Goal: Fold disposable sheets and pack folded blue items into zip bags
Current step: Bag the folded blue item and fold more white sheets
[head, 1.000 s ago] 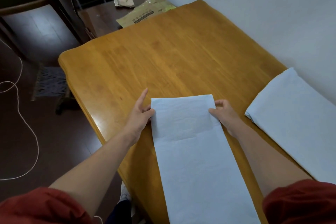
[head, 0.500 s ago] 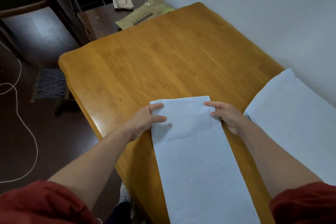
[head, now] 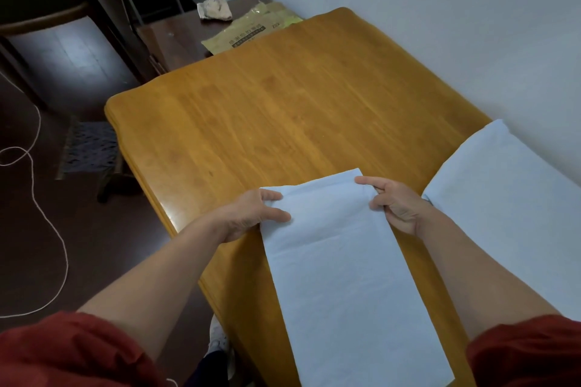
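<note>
A wood table (head: 283, 104) stands by a white wall (head: 440, 9). A long blue sheet (head: 339, 276) lies on it. The left hand (head: 248, 214) and the right hand (head: 396, 204) each pinch one side of its far end

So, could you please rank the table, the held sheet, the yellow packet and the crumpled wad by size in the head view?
1. table
2. held sheet
3. yellow packet, though it lies farther from the camera
4. crumpled wad, also far off
</note>
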